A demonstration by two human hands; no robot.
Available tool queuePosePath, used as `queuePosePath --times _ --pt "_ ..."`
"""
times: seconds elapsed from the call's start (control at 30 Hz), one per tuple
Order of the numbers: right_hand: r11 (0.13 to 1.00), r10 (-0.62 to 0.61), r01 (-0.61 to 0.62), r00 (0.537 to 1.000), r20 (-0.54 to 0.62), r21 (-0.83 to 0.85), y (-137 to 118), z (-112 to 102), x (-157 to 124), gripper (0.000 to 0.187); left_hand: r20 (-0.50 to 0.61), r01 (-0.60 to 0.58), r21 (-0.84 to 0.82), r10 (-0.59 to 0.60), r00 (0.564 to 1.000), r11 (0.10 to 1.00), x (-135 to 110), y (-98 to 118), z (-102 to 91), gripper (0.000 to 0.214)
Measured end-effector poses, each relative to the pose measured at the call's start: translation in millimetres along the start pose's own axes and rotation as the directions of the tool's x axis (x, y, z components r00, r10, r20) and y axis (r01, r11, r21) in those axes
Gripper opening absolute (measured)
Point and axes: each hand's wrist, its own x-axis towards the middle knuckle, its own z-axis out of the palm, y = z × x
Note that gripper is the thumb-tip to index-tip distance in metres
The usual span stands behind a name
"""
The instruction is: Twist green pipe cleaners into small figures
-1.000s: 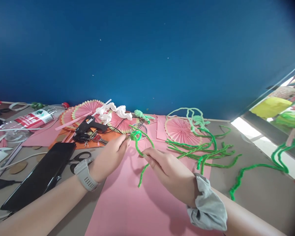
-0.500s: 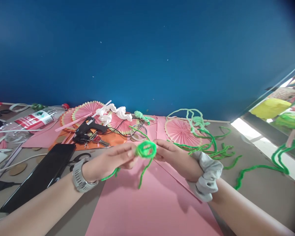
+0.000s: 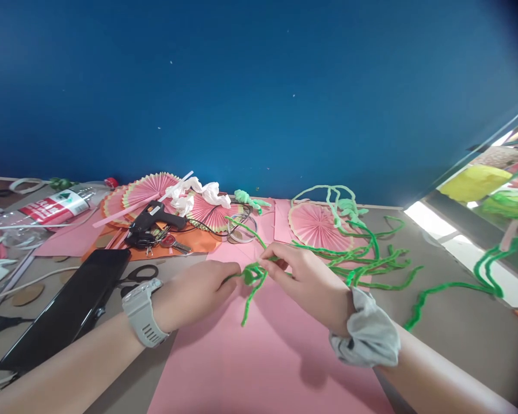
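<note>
1. Between your two hands, above the pink sheet (image 3: 250, 368), sits the curled green strand (image 3: 251, 275), its loops bunched just off your left fingertips and touching your right ones.
2. Your left hand (image 3: 202, 287) comes in from the lower left, back upward, fingers together and pointing across toward the right hand. Thumb and fingertips are pinched on the near side of the curl; the exact contact is partly hidden.
3. Your right hand (image 3: 304, 276) reaches in from the lower right, its index finger bent over and its thumb stretched out beneath, the two tips closed on the strand. Its other fingers are tucked behind.
4. Both your forearms slant inward, so the hands nearly meet. A grey watch (image 3: 144, 313) circles your left wrist, a grey scrunchie (image 3: 366, 333) your right.
5. One green end slants away beyond your right fingertips and another trails below the gap; you cannot tell whether they join the curl.
6. Left of your left hand lie scissors (image 3: 140, 274) and a black phone (image 3: 69, 310); beyond your right hand, loose green strands (image 3: 380, 270).
</note>
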Motion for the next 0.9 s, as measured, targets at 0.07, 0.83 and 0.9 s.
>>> queuePosePath --times 0.07,0.83,0.9 --pt "0.998 -0.061 0.060 0.997 -0.038 -0.035 -5 1 -4 0.014 -0.078 0.039 -0.010 -0.039 0.996 0.999 3 -2 3.0 0.028" --pt "0.080 -0.023 -0.296 0.954 0.299 0.952 0 20 -4 0.021 -0.258 -0.162 -0.759 -0.062 0.964 0.631 -3 9 21.6 0.029" --pt "0.048 -0.034 -0.340 0.939 0.341 0.939 2 20 -4 0.018 -0.234 -0.166 -0.740 -0.018 0.972 0.652 -4 8 20.9 0.030"
